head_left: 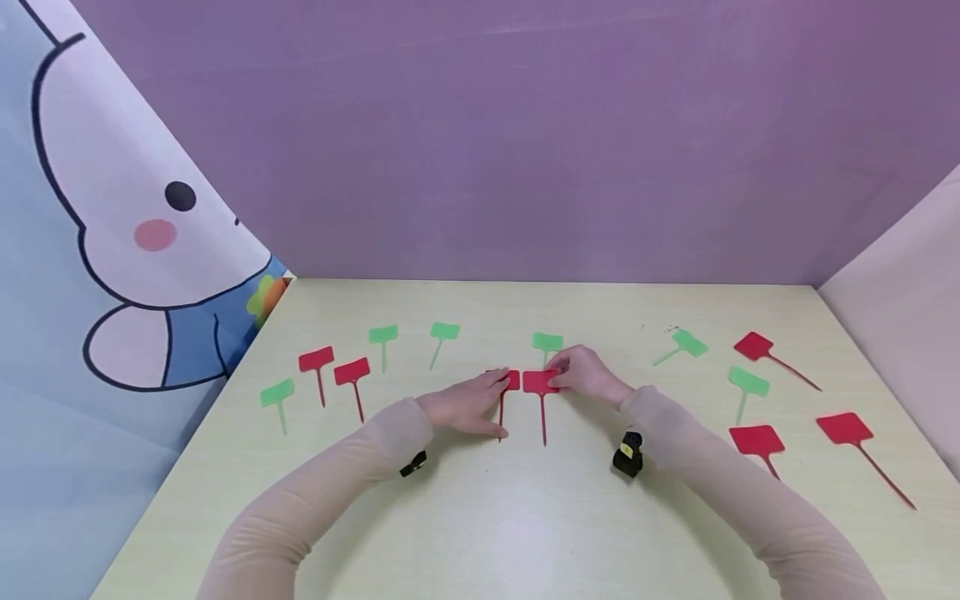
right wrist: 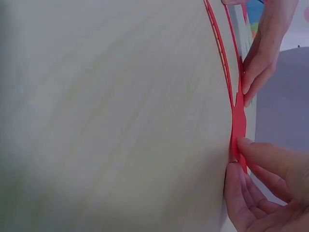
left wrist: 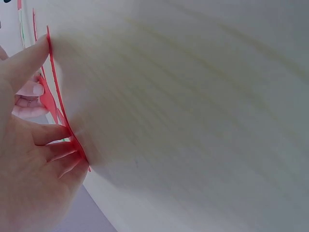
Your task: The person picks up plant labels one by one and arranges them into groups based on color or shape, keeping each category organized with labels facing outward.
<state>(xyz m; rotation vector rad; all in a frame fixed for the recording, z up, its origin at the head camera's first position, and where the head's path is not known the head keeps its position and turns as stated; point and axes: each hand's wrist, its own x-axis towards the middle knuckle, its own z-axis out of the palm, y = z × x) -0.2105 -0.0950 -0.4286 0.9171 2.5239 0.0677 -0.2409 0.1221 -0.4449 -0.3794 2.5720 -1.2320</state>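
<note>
the right hand (head_left: 588, 375) pinches the head of a red plant tag (head_left: 540, 382) at the middle of the pale worktop (head_left: 480, 517), thumb and fingers curled on the tag's right edge; its stake points toward the person. just beside it on the left lies a second red tag (head_left: 512, 381), partly covered by the left hand (head_left: 467, 403), which rests on it with fingers straight and relaxed, thumb by the stake. the two heads nearly touch. other green tags (head_left: 444, 332) and red tags (head_left: 759, 439) lie scattered to both sides, well apart from the hands.
</note>
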